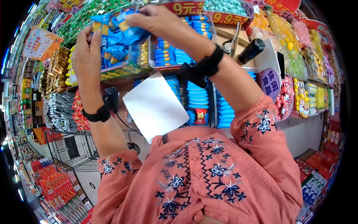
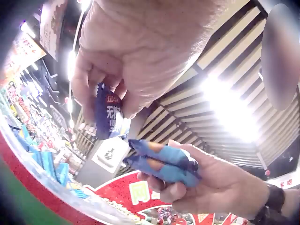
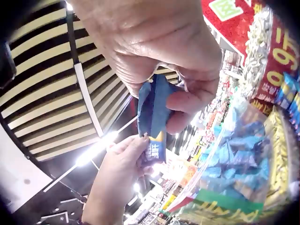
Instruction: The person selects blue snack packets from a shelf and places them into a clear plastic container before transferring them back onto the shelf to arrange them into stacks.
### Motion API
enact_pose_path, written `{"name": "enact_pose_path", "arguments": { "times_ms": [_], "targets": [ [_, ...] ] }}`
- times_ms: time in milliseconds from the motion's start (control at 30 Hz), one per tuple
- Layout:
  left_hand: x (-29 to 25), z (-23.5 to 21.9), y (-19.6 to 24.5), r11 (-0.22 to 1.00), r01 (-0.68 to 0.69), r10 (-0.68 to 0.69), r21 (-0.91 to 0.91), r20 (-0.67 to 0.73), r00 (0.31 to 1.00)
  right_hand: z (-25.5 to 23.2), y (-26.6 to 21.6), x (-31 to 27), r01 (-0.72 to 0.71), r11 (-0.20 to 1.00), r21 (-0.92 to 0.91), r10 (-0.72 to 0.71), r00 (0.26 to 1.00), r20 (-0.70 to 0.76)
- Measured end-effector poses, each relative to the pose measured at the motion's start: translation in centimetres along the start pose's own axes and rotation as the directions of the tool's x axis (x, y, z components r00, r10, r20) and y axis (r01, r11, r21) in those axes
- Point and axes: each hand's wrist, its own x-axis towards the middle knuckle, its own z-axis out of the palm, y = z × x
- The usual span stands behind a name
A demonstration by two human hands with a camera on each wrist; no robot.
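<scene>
Above a bin of blue-wrapped snacks [image 1: 114, 56], both hands are raised. The left hand [image 1: 86, 56] pinches a blue packet with a yellow-orange patch [image 1: 97, 30] between thumb and fingers; in the left wrist view this packet [image 2: 110, 115] shows white lettering. Held by the right hand [image 1: 158, 23] are blue packets [image 1: 130, 31]; the left wrist view shows two packets [image 2: 164, 164] side by side in its fingers. In the right wrist view the right hand [image 3: 164, 56] grips blue wrappers [image 3: 154, 105], right above the left hand [image 3: 115, 180].
A white sheet [image 1: 156, 106] lies in front of the bins at the body. Right of the bins stand a black bottle [image 1: 252, 50] and a round-lidded container [image 1: 227, 47]. A wire cart [image 1: 72, 149] is at lower left. An orange price sign [image 1: 43, 43] stands at upper left.
</scene>
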Motion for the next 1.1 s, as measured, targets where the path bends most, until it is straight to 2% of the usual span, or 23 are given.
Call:
{"name": "enact_pose_path", "arguments": {
  "times_ms": [33,67,100,167,267,300,333,367,400,467,500,533,567,667,733,800,867,933,967,1100],
  "targets": [
    [0.1,-0.1,-1.2,1.000,0.009,-0.009,0.025,-0.007,1.000,1.5,0.0,0.6,0.029,0.999,-0.046,-0.027,0.999,0.029],
    [0.2,-0.3,-2.4,0.999,0.017,-0.017,0.048,-0.013,1.000,3.0,0.2,1.1,-0.027,0.997,-0.071,0.033,0.996,0.078],
    [0.2,-0.4,-3.9,0.989,-0.046,0.057,0.140,-0.076,0.995,4.5,0.5,1.4,-0.005,0.998,0.062,-0.004,0.991,0.134],
    [-0.1,-0.4,-6.4,0.933,-0.148,0.214,0.327,-0.174,0.961,5.4,1.1,1.3,0.037,0.999,0.024,-0.040,0.992,0.123],
    [-2.3,-1.8,-2.5,0.979,-0.158,0.183,0.129,-0.207,0.961,2.7,2.3,0.3,0.129,0.991,0.045,-0.124,0.987,-0.101],
    [-3.2,-1.9,-0.9,0.983,-0.175,0.182,0.051,-0.210,0.961,1.0,3.6,0.2,0.094,0.982,0.163,-0.075,0.990,-0.117],
    [-4.2,-1.6,0.8,0.988,-0.156,0.153,-0.004,-0.178,0.972,-0.6,4.2,-0.7,0.011,0.980,0.199,0.019,0.988,-0.151],
    [-5.3,-0.7,1.8,0.982,-0.180,0.175,-0.053,-0.088,0.981,-2.1,6.6,-0.8,-0.061,0.983,0.174,0.089,0.983,-0.159],
    [-6.3,0.5,2.6,0.974,-0.201,0.202,-0.103,0.003,0.979,-3.3,7.5,-1.7,-0.199,0.974,0.113,0.210,0.972,-0.103],
    [-7.8,4.0,3.1,0.933,-0.308,0.340,-0.185,0.177,0.924,-4.5,11.0,-2.7,-0.470,0.882,0.002,0.471,0.882,-0.004],
    [-8.6,5.9,3.0,0.940,-0.308,0.339,-0.149,0.278,0.899,-4.4,12.3,-3.6,-0.518,0.854,0.044,0.519,0.855,-0.004],
    [-9.0,7.8,2.9,0.925,-0.311,0.369,-0.216,0.324,0.871,-4.2,13.3,-4.9,-0.564,0.821,0.087,0.566,0.824,-0.005],
    [-9.4,9.7,2.4,0.944,-0.253,0.320,-0.212,0.400,0.859,-4.1,14.3,-5.9,-0.608,0.783,0.132,0.613,0.790,-0.003],
    [-9.1,15.4,-0.5,0.966,-0.248,0.252,-0.072,0.473,0.844,-3.9,17.0,-6.4,-0.602,0.793,0.095,0.601,0.798,0.042],
    [-8.2,18.6,-3.1,0.975,-0.216,0.156,0.048,0.544,0.825,-3.5,19.5,-5.8,-0.561,0.826,-0.056,0.564,0.823,0.063],
    [-7.7,21.8,-5.9,0.936,-0.323,0.195,0.138,0.562,0.804,-3.7,19.3,-5.4,-0.496,0.843,-0.209,0.525,0.843,0.118],
    [-6.9,22.8,-6.6,0.899,-0.398,0.222,0.183,0.594,0.773,-3.5,18.4,-5.5,-0.482,0.809,-0.337,0.554,0.817,0.162],
    [-6.0,23.5,-6.8,0.896,-0.415,0.229,0.159,0.636,0.737,-3.3,17.9,-5.4,-0.494,0.762,-0.418,0.605,0.774,0.188],
    [-5.6,23.8,-6.8,0.895,-0.422,0.232,0.146,0.655,0.719,-3.2,17.9,-5.4,-0.464,0.772,-0.435,0.580,0.793,0.184],
    [-4.6,24.5,-6.3,0.903,-0.364,0.065,0.228,0.766,0.639,-2.2,19.6,-5.0,-0.314,0.792,-0.524,0.454,0.876,0.162]
  ]
}}
